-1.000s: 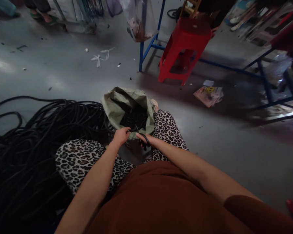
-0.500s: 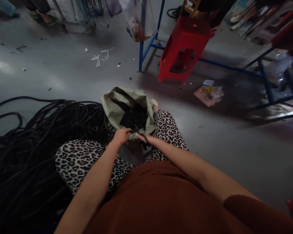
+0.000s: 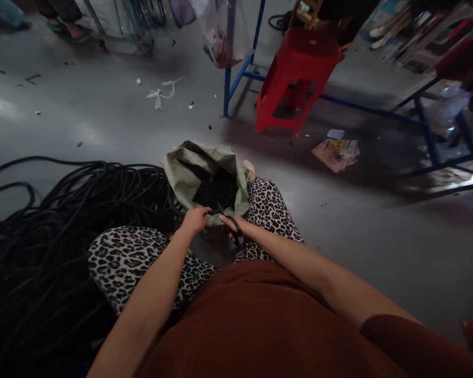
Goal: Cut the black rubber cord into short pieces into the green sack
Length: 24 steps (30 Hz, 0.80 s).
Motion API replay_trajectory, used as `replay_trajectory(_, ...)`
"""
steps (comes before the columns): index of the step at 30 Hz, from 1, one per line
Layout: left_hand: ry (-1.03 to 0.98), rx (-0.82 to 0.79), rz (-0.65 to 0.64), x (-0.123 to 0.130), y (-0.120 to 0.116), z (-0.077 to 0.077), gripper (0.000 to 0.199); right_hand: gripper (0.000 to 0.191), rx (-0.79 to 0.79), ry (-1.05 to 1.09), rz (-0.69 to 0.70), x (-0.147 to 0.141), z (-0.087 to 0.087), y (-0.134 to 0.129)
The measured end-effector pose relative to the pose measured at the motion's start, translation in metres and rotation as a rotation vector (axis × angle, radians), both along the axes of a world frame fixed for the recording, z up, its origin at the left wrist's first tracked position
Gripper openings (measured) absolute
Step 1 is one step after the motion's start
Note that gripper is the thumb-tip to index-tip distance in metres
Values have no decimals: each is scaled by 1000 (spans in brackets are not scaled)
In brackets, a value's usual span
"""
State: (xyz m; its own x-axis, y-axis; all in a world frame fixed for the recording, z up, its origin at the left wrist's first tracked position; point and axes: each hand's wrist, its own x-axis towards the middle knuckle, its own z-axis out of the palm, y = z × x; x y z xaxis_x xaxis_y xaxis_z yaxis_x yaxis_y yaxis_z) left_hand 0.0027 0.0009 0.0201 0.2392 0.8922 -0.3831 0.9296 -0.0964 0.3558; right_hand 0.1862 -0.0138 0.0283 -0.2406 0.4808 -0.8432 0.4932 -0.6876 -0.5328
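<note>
Top (image 3: 252, 315) is rust-brown and plain, lightly creased across the front. Right sleeve (image 3: 402, 336) is short, same colour. Trousers (image 3: 128, 257) are loose, leopard print, black and brown spots on pale cloth. Left hand (image 3: 195, 220) and right hand (image 3: 245, 226) bare

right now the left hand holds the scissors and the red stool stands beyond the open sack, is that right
Not quite: the head view shows the scissors in the right hand. The red stool does stand beyond the open sack.
</note>
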Motion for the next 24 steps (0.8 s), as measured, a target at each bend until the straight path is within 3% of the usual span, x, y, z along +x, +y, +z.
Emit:
replay_trajectory(11,34,15,25,-10,-2,2,35,47,71,-29,-30,0,-19,2)
replay_trajectory(24,92,-13,14,-10,0,-1,34,49,88,-110,36,2,-15,3)
